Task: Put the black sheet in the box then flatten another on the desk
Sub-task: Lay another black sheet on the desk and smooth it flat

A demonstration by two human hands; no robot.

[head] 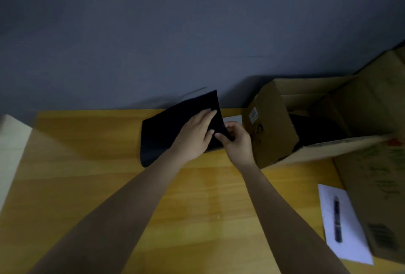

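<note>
A black sheet lies on the far middle of the wooden desk, its right edge curled upward. My left hand rests flat on the sheet, fingers spread toward the raised edge. My right hand pinches the sheet's lower right edge between thumb and fingers. An open cardboard box stands just right of my hands, with dark material visible inside it.
A second cardboard box sits at the right edge of the desk. A white paper with a dark pen on it lies in front of it. A grey wall runs behind the desk. A small white slip shows behind the sheet.
</note>
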